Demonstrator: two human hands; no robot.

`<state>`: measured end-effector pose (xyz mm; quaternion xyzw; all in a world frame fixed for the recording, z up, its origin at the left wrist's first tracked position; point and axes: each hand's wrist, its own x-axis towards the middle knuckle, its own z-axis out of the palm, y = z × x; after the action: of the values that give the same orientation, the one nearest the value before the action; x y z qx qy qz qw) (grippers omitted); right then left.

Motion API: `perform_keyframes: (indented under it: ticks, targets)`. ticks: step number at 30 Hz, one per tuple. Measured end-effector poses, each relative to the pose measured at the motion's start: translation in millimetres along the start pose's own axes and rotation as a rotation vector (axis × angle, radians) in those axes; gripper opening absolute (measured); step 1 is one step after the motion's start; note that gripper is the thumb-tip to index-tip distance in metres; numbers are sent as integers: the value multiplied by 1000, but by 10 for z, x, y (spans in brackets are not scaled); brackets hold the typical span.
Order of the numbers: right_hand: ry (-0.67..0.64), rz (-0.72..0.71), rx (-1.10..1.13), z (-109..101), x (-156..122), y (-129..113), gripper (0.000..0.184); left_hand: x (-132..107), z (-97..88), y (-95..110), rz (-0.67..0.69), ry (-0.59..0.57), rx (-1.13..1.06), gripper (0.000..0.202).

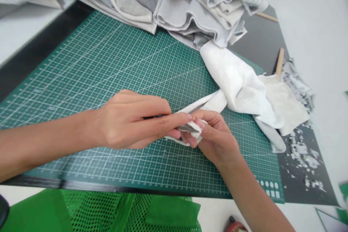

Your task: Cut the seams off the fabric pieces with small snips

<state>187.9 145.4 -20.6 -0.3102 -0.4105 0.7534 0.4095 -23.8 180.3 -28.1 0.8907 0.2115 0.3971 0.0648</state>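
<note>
Green mesh bag below; left hand gripping slim steel blade, right hand pinching white fleece.

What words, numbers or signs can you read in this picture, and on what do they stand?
Green cutting mat: small marks along its lower edge, too small and blurred to read.
Corner of the mat: white dots and squares, no words.
Knife and white cloth: no readable text.
</note>
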Motion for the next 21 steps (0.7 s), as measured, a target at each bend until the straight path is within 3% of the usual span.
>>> perform_keyframes:
  ticks: [4, 10, 14, 21]
  targets:
    - [26, 7, -10, 7, -2, -3, 16, 6, 5, -29, 77, 42, 1, 21]
    - [21, 17, 22, 10, -8, -12, 13, -22, 10, -55, 113, 60, -67, 45]
    - [-1, 18, 37, 7, -7, -6, 11, -6, 0, -47, 123, 45, -11, 39]
    - [16, 12, -28, 8, 6, 1, 17, -1, 10, 8, 12, 26, 44, 22]
